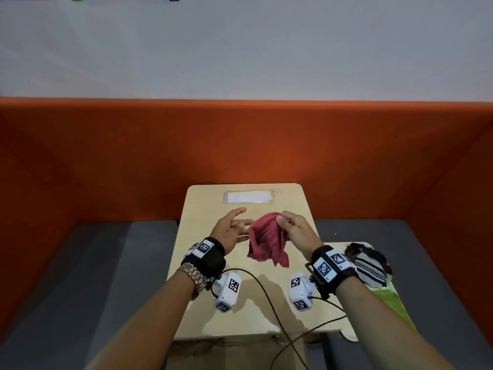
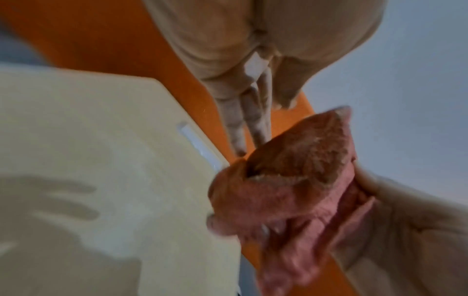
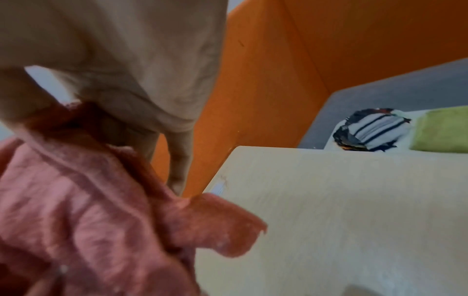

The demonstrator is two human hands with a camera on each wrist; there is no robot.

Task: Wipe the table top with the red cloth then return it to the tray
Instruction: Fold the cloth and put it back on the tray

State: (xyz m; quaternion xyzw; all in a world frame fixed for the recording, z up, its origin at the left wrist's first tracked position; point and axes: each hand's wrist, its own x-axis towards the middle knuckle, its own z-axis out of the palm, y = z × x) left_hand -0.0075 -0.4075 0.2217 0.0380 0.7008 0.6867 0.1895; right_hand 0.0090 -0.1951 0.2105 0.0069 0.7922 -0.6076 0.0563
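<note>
The red cloth (image 1: 266,240) hangs bunched in the air above the middle of the light wooden table top (image 1: 213,303). My right hand (image 1: 283,219) pinches its upper edge between thumb and fingers. My left hand (image 1: 241,222) is beside the cloth's left edge, fingers spread and straight, the lower ones touching the fabric. The left wrist view shows those straight fingers (image 2: 236,120) reaching behind the cloth (image 2: 298,170). In the right wrist view the cloth (image 3: 88,200) drapes below my fingers (image 3: 178,160). The tray (image 1: 350,335) sits low at the table's right side.
A striped cloth (image 1: 372,265) and a green cloth (image 1: 389,303) lie in the tray. A white label strip (image 1: 248,196) lies at the table's far edge. Black cables (image 1: 269,297) run over the front of the table. Orange partition walls (image 1: 240,142) enclose the grey bench (image 1: 106,276).
</note>
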